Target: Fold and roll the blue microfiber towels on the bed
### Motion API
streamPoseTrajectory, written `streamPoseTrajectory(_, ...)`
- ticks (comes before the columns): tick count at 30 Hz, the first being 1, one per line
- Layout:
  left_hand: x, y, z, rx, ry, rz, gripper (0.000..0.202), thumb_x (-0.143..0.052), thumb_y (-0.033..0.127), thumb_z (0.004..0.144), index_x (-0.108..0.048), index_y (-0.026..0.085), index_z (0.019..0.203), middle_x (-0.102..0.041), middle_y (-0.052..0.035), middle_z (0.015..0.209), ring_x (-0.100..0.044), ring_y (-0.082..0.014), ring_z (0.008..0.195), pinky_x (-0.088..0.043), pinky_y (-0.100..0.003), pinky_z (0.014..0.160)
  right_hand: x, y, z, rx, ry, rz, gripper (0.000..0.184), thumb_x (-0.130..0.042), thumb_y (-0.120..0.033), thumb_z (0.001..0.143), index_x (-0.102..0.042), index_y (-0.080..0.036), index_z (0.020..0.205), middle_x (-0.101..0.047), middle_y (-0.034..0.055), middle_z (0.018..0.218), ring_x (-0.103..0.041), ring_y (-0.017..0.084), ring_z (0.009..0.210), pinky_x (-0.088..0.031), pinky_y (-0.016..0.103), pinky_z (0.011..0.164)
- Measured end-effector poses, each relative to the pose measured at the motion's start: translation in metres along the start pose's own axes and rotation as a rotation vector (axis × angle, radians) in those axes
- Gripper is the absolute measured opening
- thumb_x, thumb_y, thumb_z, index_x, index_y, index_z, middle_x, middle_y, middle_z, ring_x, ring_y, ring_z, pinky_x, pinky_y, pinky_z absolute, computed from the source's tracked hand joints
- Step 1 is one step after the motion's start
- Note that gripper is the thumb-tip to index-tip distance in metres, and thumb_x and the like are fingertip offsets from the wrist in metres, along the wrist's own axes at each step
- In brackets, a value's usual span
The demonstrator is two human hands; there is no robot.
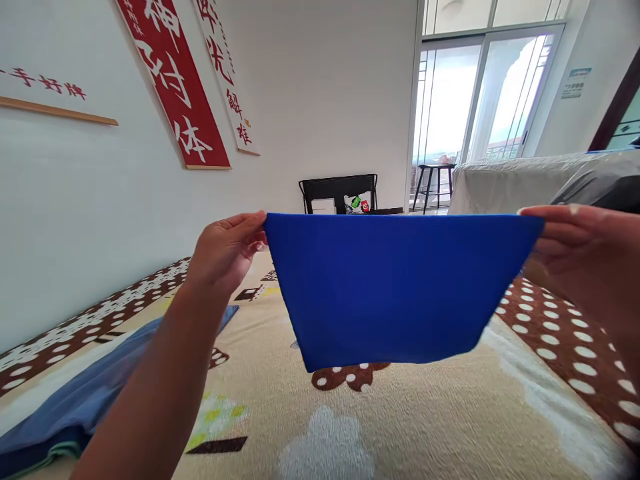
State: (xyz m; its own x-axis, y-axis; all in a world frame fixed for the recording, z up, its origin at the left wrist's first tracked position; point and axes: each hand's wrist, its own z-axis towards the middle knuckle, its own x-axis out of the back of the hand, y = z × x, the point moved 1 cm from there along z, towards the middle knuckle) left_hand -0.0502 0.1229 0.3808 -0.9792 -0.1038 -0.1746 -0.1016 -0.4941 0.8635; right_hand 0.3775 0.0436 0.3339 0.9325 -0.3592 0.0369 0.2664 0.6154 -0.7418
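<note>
A bright blue folded cloth hangs stretched in the air above a patterned bedspread. My left hand pinches the cloth's upper left corner, fingers closed on it. My right hand grips the upper right corner, fingers pressed together over the edge. The cloth's top edge is taut and level between the two hands, and its lower edge hangs free just above the bedspread.
A pile of paler blue fabric lies on the bedspread at the left. Red and white banners hang on the wall. A black chair, a stool and glass doors are beyond; a covered sofa stands right.
</note>
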Motion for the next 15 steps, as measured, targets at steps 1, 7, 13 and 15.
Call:
streamPoseTrajectory(1,0.003,0.008,-0.002,-0.009,0.025,0.009,0.027,-0.086,0.03,0.066,-0.069,0.013,0.077,-0.06,-0.0025,0.076,-0.051,-0.0103,0.068,-0.034,-0.025,0.061,-0.008,-0.006,0.009,-0.054,0.014,0.077,0.051,-0.06,-0.047,0.086,-0.062,-0.007,0.118,-0.061,0.0174,0.11,-0.066,0.013,0.091,-0.056,0.034,0.088)
streamPoseTrajectory(7,0.018,0.027,-0.008,-0.045,0.185,0.07,0.036,-0.091,0.029,0.062,-0.069,0.013,0.084,-0.061,-0.0014,0.083,-0.047,-0.0102,0.074,-0.032,-0.028,0.069,-0.037,-0.01,0.038,-0.08,-0.053,0.096,0.07,-0.07,-0.044,0.077,-0.054,-0.002,0.131,-0.059,0.0172,0.113,-0.064,0.007,0.092,-0.054,0.027,0.092)
streamPoseTrajectory(13,0.027,0.027,0.0,-0.002,0.248,0.16,0.044,-0.091,0.036,0.061,-0.068,0.012,0.089,-0.066,-0.0067,0.109,-0.054,-0.018,0.095,-0.031,-0.04,0.092,-0.051,-0.003,0.064,-0.14,-0.09,0.043,0.082,-0.071,-0.051,0.073,-0.052,0.004,0.131,-0.057,0.0202,0.116,-0.063,0.008,0.091,-0.054,0.024,0.09)
streamPoseTrajectory(15,0.029,0.018,0.007,0.021,0.275,0.184,0.046,-0.092,0.037,0.058,-0.068,0.012,0.088,-0.067,-0.0064,0.111,-0.055,-0.0187,0.096,-0.03,-0.041,0.094,-0.059,0.006,0.07,-0.173,-0.103,0.024,0.085,-0.07,-0.053,0.073,-0.05,0.003,0.134,-0.058,0.0189,0.114,-0.063,0.006,0.088,-0.053,0.023,0.089)
